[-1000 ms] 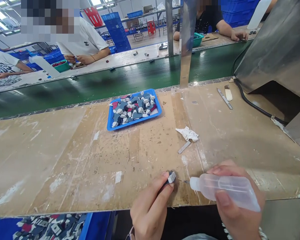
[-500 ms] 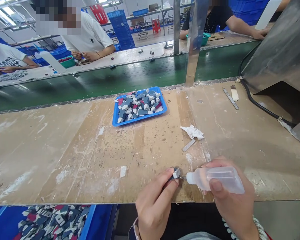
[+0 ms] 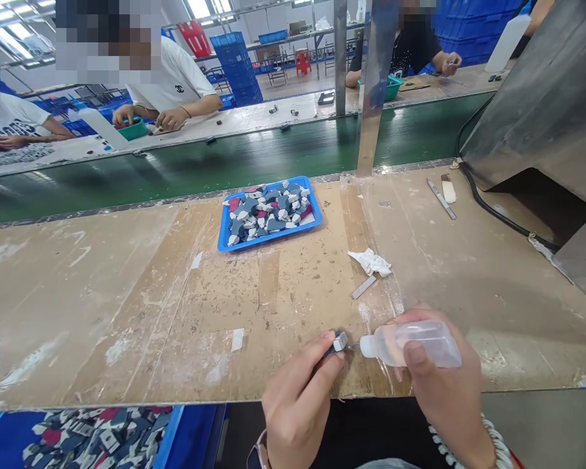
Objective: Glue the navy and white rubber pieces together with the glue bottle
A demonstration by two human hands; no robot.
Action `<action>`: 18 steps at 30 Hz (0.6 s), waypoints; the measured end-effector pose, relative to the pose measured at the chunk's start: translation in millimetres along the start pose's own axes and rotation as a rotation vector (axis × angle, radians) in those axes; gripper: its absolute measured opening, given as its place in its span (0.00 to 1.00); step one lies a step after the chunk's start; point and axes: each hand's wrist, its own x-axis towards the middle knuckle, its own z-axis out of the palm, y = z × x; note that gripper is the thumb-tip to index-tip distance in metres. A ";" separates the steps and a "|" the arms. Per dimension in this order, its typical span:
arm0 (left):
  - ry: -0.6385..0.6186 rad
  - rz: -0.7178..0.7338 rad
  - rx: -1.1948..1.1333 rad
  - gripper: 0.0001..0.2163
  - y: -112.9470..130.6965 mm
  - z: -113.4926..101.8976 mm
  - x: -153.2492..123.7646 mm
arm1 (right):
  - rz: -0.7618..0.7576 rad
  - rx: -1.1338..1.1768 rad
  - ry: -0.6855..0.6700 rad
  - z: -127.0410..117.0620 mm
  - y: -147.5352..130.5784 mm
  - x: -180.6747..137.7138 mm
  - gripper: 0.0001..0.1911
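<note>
Between the thumb and fingers of my left hand [image 3: 300,391] is a small grey-and-dark-blue plastic part [image 3: 340,341], held just above the front of the worktable [image 3: 176,339]. My right hand [image 3: 442,374] is wrapped round a clear squeeze bottle [image 3: 415,344], tipped on its side. Its white cap and thin needle tip [image 3: 354,346] point left at the part; whether the tip touches it I cannot tell. Beyond my hands lie a crumpled white tissue [image 3: 371,262] and a short flat metal strip [image 3: 364,287].
A blue tray [image 3: 268,246] of similar parts stands near the green conveyor belt [image 3: 293,153]. Below the table edge, lower left, is a blue bin [image 3: 173,436] of parts. A craft knife [image 3: 441,198] and black cable [image 3: 493,221] lie at right. Several people sit across the belt.
Both my hands keep nearly the same pose with the part and bottle. The view has shifted slightly. Across the belt, a person in white reaches into a green basket; another has lifted a hand.
</note>
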 end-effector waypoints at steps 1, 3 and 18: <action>0.000 0.015 0.002 0.16 0.3 0.4 -0.1 | 0.007 0.038 0.007 -1.9 2.0 0.4 0.14; 0.014 0.036 0.013 0.14 1.5 1.0 -0.8 | 0.071 0.156 0.051 -4.7 4.1 1.7 0.12; -0.207 0.117 -0.029 0.08 -2.4 -17.4 24.4 | 0.120 0.149 0.151 -0.2 2.7 -2.5 0.13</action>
